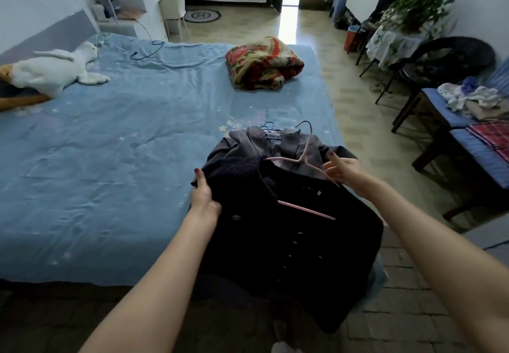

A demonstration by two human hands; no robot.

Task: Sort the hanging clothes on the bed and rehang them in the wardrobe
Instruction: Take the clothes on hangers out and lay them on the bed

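The dark coat [289,215] is gripped by the left hand [205,195]; the pink hanger [303,160], half hidden inside, is pinched by the right hand [344,172] over the bed [110,160].

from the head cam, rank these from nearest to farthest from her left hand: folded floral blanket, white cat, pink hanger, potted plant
1. pink hanger, just right of the left hand, on the dark coat.
2. folded floral blanket, farther up the bed, slightly right.
3. white cat, far left by the headboard.
4. potted plant, off the bed, far right corner.

A dark navy coat [289,231] on a pink hanger [300,160] overlaps a grey jacket [256,142] at the bed's corner.
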